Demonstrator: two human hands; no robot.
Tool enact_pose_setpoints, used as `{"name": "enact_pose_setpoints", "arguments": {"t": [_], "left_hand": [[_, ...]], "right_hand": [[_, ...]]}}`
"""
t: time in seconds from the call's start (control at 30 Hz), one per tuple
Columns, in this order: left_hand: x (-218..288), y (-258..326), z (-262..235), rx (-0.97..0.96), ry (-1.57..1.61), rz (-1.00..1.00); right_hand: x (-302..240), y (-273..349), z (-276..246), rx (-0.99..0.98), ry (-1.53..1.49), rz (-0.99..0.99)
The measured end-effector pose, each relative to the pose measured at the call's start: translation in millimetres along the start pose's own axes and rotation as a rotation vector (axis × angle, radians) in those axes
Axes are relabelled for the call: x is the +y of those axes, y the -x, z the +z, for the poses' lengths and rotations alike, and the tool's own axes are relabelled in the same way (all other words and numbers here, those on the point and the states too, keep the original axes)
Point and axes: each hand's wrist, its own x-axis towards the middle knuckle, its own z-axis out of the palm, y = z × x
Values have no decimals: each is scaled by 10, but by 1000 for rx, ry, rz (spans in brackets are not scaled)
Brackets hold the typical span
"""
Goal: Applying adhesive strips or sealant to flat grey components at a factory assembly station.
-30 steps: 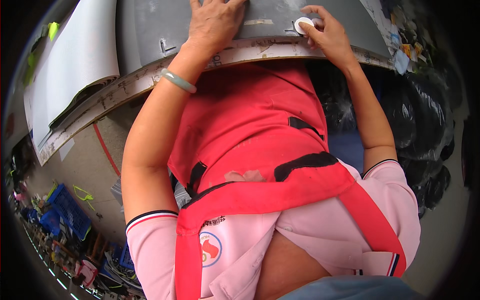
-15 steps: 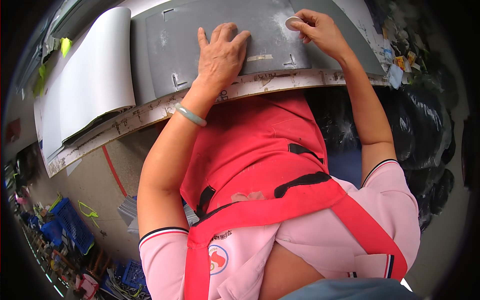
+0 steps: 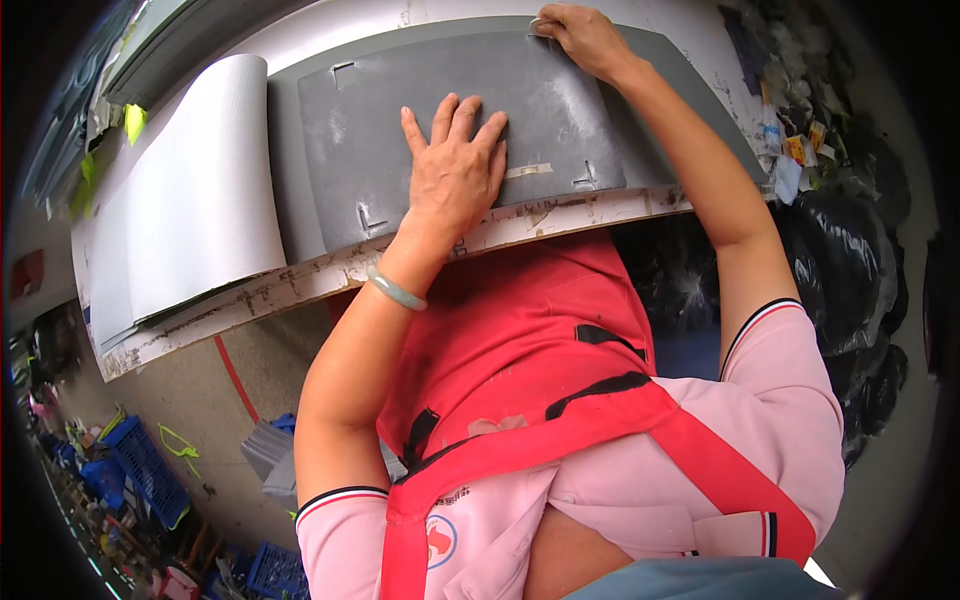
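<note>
My left hand (image 3: 458, 165) lies flat with spread fingers on a dark grey template board (image 3: 400, 120). L-shaped slots cut into the board show near its corners, and white smears mark its surface. Beneath it is a larger grey sheet (image 3: 650, 120), showing on both sides. At the board's far right corner, my right hand (image 3: 590, 42) pinches a thin white disc of tailor's chalk (image 3: 540, 31), mostly covered by the fingers. A strip of beige tape (image 3: 528, 171) sticks to the board near its front edge.
On the left, a white-backed sheet (image 3: 200, 180) is folded over along the worn table edge (image 3: 240, 285). Black plastic bags (image 3: 840, 250) stand at the right, below scraps and labels (image 3: 800, 150). Blue crates (image 3: 145, 465) sit on the floor at lower left.
My right hand has moved away from me and left, from the board's right side to its far right corner, with the chalk. My left hand stays pressed on the board.
</note>
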Motion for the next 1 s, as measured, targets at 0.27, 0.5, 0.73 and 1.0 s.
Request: {"name": "enact_pose_setpoints", "arguments": {"t": [0.27,0.5,0.73,1.0], "left_hand": [[-9,16,35,19,2,-11],[-105,101,38,48,9,-28],[-68,49,78,36,12,-22],[-41,42,65,52,-19,-7]], "right_hand": [[-105,-34,-230,-187,185,136],[-469,-60,-55,-112,-488,684],[230,-148,43,-113,-77,381],[-975,-563,35,-179,-516,418]]}}
